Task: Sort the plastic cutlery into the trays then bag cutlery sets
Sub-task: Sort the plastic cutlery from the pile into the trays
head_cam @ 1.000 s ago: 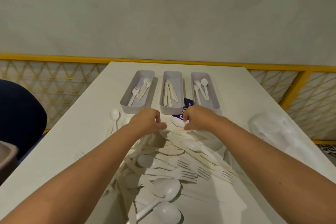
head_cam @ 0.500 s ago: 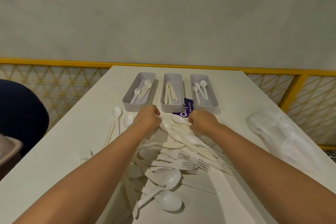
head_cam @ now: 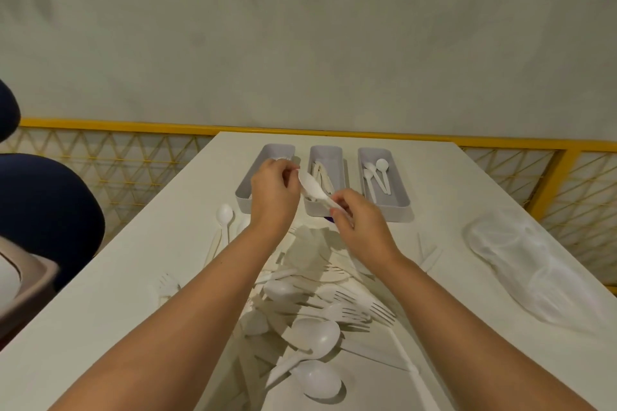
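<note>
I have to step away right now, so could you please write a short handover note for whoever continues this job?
Hands: the right hand holds a white plastic spoon by its handle above the middle tray; the left hand touches the spoon's bowl end.
Things: left tray is mostly hidden by the left hand, the middle tray holds knives, the right tray holds three spoons. A mixed cutlery pile lies near the person; clear bags lie at the right.
Done: a few pieces sorted.
Left: most of the pile, then all bagging.
</note>
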